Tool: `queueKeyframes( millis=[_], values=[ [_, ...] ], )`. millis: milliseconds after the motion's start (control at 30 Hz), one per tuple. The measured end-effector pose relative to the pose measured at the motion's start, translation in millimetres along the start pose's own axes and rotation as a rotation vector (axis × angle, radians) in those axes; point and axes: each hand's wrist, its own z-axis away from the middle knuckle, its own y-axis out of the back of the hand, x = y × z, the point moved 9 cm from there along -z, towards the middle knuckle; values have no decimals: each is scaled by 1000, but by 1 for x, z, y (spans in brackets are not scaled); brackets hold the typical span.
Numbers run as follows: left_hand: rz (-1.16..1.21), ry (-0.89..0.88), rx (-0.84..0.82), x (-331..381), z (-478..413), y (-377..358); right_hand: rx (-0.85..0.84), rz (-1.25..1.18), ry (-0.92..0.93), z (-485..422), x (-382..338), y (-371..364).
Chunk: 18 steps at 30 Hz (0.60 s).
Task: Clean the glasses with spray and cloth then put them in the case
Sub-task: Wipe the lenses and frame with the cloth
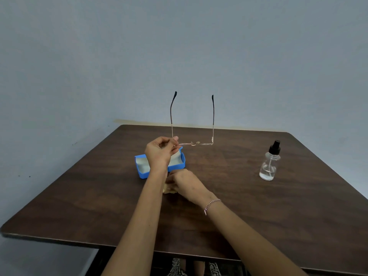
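Left hand (159, 150): raised above the table (278, 216), forearm reaching forward from the lower edge of the view, wrist bent, fingers curled. Thumb and fingertips pinch the left end of the glasses (196, 144) at the front frame. The glasses are held in the air, front edge level, both temple arms open and pointing straight up, dark tips against the wall (79, 56). Lenses seen almost edge-on; their surface cannot be made out.

Right hand (184, 183): low, resting at the table surface just in front of the case (177, 167), back of hand toward the camera, fingers bent down onto a pale yellow cloth (169, 189). Only a small corner of the cloth shows at the left of the hand; fingertips are hidden, so how firmly it is gripped cannot be told. A thin bracelet (212, 204) sits on this wrist.

Case: blue, open, pale lining, on the table directly under and behind the left hand; its middle is covered by the left wrist.

Spray bottle (269, 162): clear, black pump top, upright, well apart to the right, touched by neither hand.

Patterned fabric shows below the near table edge, cut off by the frame.
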Motion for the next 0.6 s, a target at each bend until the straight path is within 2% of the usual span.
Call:
queueKeyframes(
  millis=[100,167,267,433,500,600],
  values=[
    [-2,11,0,-5,1,-7,-5,15,40,-2,1,2],
    [-20,13,-6,-9,-1,-11,-79,-51,47,0,9,5],
    [-40,-8,-28,-14,-4,-22,-147,-350,-21,6,40,20],
    [-98,-72,-82,-23,-7,-48,-133,-878,-92,42,88,59],
    [-116,-71,-95,-30,-8,-59,-32,-1108,-140,56,106,73],
    [-166,-70,-130,-41,-5,-74,298,-1261,-145,61,133,101]
  ],
)
